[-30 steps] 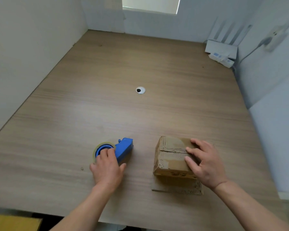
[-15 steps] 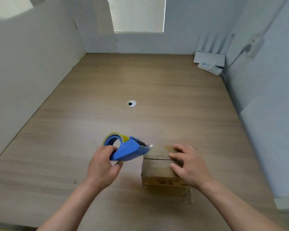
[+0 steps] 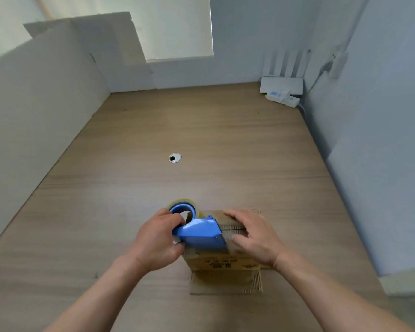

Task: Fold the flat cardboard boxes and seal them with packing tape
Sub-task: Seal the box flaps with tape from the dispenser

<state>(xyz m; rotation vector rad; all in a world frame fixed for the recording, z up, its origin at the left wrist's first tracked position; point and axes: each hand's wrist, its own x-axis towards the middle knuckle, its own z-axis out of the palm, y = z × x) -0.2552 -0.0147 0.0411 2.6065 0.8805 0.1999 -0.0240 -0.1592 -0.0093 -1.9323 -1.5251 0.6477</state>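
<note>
In the head view, the tape dispenser [image 3: 199,232], lifted off the table [image 3: 201,130], is gripped by the left hand [image 3: 157,243] at the top seam of the box [image 3: 225,262]. The box is pressed down by the flat, open-fingered right hand [image 3: 254,238]. Sealing is judged imminent.

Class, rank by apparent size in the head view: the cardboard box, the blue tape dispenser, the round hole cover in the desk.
1. cardboard box
2. tape dispenser
3. hole cover, farther away, yet clearly smallest.

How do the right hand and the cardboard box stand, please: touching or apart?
Touching. The head view shows the right hand lying palm down on top of the cardboard box, with no gap between them.
</note>
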